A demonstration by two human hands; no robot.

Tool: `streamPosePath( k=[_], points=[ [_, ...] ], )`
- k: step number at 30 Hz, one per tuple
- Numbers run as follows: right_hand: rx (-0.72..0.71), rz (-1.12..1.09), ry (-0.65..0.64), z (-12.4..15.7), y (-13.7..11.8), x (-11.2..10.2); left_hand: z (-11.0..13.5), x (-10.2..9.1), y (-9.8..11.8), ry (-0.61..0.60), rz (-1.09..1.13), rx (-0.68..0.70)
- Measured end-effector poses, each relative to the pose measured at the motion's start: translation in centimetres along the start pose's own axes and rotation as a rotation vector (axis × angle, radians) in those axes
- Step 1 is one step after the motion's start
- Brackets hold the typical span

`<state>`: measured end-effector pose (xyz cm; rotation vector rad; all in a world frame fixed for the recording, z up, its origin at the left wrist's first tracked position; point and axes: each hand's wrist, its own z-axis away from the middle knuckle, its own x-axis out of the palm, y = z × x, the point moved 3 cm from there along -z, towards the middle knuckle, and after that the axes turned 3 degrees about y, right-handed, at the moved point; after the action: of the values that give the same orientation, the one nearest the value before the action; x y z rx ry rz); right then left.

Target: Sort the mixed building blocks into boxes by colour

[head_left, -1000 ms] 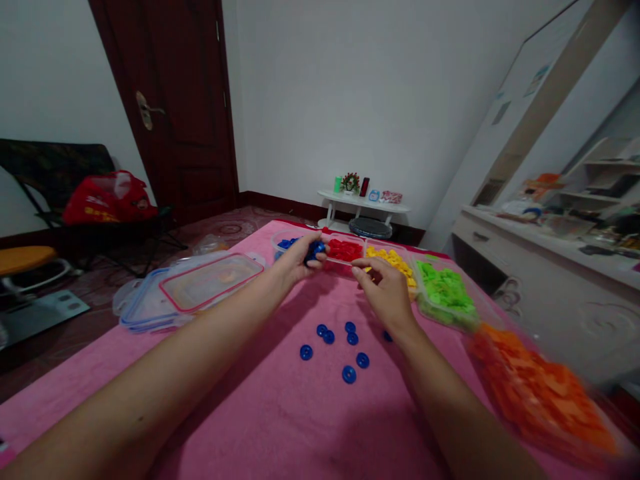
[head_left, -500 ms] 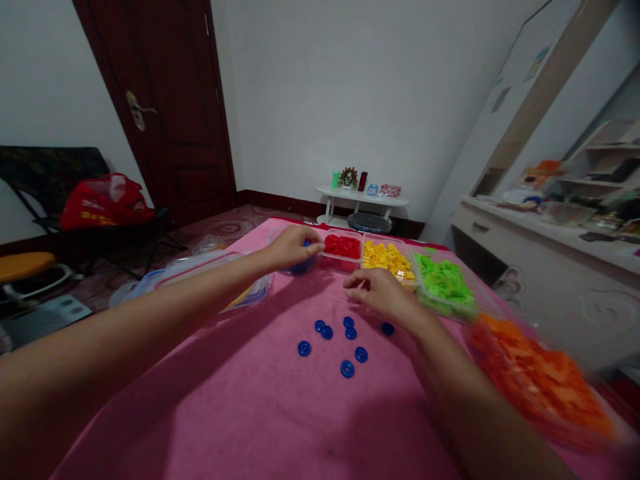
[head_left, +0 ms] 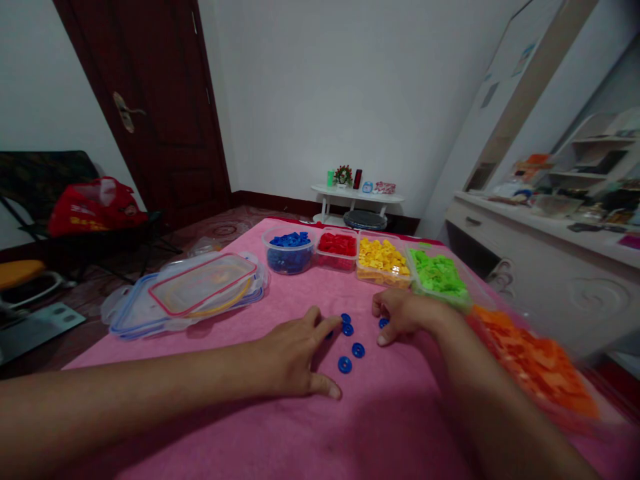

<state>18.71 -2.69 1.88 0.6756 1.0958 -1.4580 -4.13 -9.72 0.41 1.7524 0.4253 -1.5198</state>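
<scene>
Several small round blue discs with a hole in the middle (head_left: 345, 365) lie on the pink cloth (head_left: 240, 427). My left hand (head_left: 295, 350) is spread over the left part of the group, thumb and index finger apart. Its fingers cover some discs, one only peeking out under the index finger. To the right, my right hand (head_left: 407, 313) is low over the cloth, thumb and curled fingers apart on either side of a single blue disc (head_left: 383, 323). Whether its fingertips touch that disc, I cannot tell.
Across the table's far side stand clear tubs of blue pieces (head_left: 289, 257), red pieces (head_left: 337, 250), yellow pieces (head_left: 384, 260) and green pieces (head_left: 440, 273). A tub of orange pieces (head_left: 540, 360) is at the right edge. Stacked lids (head_left: 190, 293) lie at the left.
My left hand has come back from the blue tub to the discs, its fingers spreading. My right hand has moved right and nearer, down to the single disc.
</scene>
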Motion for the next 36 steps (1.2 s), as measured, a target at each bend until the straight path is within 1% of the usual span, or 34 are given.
streamPosePath(
  k=[3, 6, 8, 10, 12, 14, 16, 18, 20, 22, 24, 26, 29, 31, 34, 36],
  points=[
    [-0.095, -0.011, -0.011, -0.5, -0.5, 0.6, -1.7, 0.9, 1.2, 0.039, 0.008, 0.068],
    [-0.171, -0.037, 0.008, -0.6, -1.0, 0.6, -4.4, 1.5, 1.6, 0.090, -0.011, 0.092],
    [-0.174, -0.050, 0.049, -0.7, -0.9, 0.4, -6.8, 1.5, 0.8, 0.141, -0.015, 0.059],
    [-0.149, -0.060, 0.100, -0.8, -0.7, 0.3, -9.3, 1.5, -0.6, 0.188, 0.011, 0.021],
    [-0.119, -0.072, 0.151, -1.2, -0.4, 0.3, -11.4, 1.3, -2.0, 0.242, 0.057, 0.058],
    [-0.122, -0.083, 0.204, -1.5, -0.4, 0.4, -12.6, 1.4, -3.2, 0.283, 0.126, 0.077],
    [-0.156, -0.085, 0.253, -1.8, -0.7, 0.6, -12.9, 1.5, -4.0, 0.340, 0.211, 0.064],
    [-0.175, -0.077, 0.288, -2.0, -1.0, 0.8, -12.7, 1.7, -4.4, 0.395, 0.307, 0.047],
    [-0.174, -0.066, 0.302, -2.2, -1.1, 1.0, -12.2, 2.0, -4.5, 0.413, 0.413, 0.039],
    [-0.175, -0.060, 0.306, -2.2, -1.0, 1.1, -12.0, 2.2, -4.5, 0.405, 0.490, 0.029],
    [-0.190, -0.063, 0.300, -2.3, -0.8, 1.1, -11.9, 2.2, -4.6, 0.408, 0.512, 0.033],
    [-0.198, -0.086, 0.296, -2.4, -0.5, 1.0, -11.8, 2.1, -4.8, 0.413, 0.488, 0.041],
    [-0.217, -0.137, 0.343, -2.5, -0.5, 0.5, -11.6, 1.6, -5.3, 0.427, 0.474, 0.026],
    [-0.236, -0.137, 0.367, -2.5, -1.0, 0.4, -11.5, 1.2, -5.7, 0.442, 0.521, 0.018],
    [-0.246, -0.034, 0.367, -2.2, -2.0, 0.7, -11.5, 0.8, -6.4, 0.448, 0.750, -0.039],
    [-0.237, 0.054, 0.393, -2.1, -2.5, 1.1, -11.6, 0.6, -6.8, 0.448, 0.992, -0.140]
  ],
)
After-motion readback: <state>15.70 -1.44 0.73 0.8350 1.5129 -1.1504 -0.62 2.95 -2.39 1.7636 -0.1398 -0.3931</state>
